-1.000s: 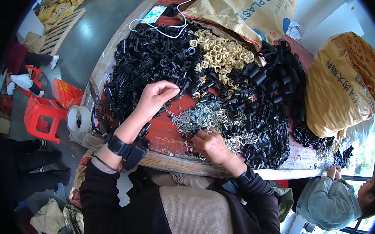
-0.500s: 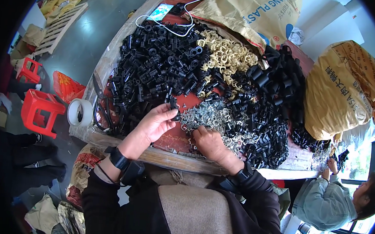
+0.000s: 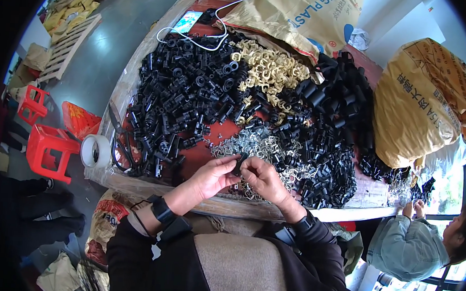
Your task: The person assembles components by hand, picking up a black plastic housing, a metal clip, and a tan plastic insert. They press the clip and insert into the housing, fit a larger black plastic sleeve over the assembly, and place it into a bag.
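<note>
Between the thumb and fingers of my left hand [image 3: 213, 179] is a small black plastic part [image 3: 239, 163], held just above the near side of the table. My right hand [image 3: 265, 180] is pinched closed right beside that part, its fingertips meeting it or nearly so. Whatever the right fingertips hold is too small to make out. Just beyond my hands spreads a pile of small silver metal clips [image 3: 254, 141]. Farther left is a large heap of black plastic parts [image 3: 188, 84], and a heap of gold-coloured rings [image 3: 275, 68] lies behind the clips.
Scissors [image 3: 122, 141] and a roll of tape [image 3: 95, 151] lie at the table's left edge. More black parts [image 3: 343, 93] cover the right side, near a full yellow sack [image 3: 416, 109]. A phone [image 3: 187, 22] with a white cable lies at the back. A co-worker [image 3: 411, 247] sits at right.
My left hand has drawn back toward me and to the right with the black part. The right hand has lifted from the silver clips, and the two hands now meet.
</note>
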The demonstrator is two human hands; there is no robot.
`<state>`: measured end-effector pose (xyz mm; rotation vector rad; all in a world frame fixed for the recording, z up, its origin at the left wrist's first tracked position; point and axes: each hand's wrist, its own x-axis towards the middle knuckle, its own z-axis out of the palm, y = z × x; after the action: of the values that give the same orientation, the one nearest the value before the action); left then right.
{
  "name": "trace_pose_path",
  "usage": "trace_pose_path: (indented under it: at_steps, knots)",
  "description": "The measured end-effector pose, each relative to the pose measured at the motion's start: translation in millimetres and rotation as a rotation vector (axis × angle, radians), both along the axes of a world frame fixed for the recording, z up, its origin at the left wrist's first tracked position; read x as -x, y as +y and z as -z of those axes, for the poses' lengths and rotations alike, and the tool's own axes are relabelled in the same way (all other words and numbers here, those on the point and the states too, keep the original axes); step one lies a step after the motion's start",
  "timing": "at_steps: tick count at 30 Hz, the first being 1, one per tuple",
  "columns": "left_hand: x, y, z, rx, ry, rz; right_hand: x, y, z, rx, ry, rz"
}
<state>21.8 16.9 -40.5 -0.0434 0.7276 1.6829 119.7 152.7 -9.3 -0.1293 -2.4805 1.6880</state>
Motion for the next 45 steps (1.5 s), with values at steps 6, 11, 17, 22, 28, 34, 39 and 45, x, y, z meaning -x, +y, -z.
trace_pose_path:
  at_steps: [6, 11, 17, 22, 28, 34, 39, 45]
  knots:
    - [1.6, 3.7, -9.0, 0.107, 0.107, 0.072, -2.2, 3.3, -0.7, 0.076, -0.028, 0.046]
    - [6.3, 4.7, -4.4, 0.184, 0.172, 0.127, -3.3, 6.5, 1.2, -0.226, 0.131, 0.068]
    - [1.4, 3.2, 0.9, 0.059, 0.204, 0.156, -6.3, 3.4, 5.9, -0.476, 0.193, 0.081]
    - [-3.0, -0.5, 3.6, 0.065, 0.288, 0.229, -9.7, 1.8, 4.6, -0.532, 0.151, 0.044]
    - [-5.0, 1.0, -6.0, 0.063, 0.338, 0.299, -8.5, 5.5, -3.9, -0.487, 0.066, -0.018]
    - [0.1, 0.9, -14.3, 0.027, 0.311, 0.321, -8.0, 1.9, -7.5, -0.411, 0.095, 0.05]
    - [3.5, 1.3, -8.7, 0.016, 0.161, 0.296, -8.5, 7.9, -3.3, -0.209, 0.147, 0.049]
    - [8.6, -0.4, -14.3, -0.004, 0.079, 0.291, -28.6, 25.8, -7.8, -0.099, 0.165, 0.062]
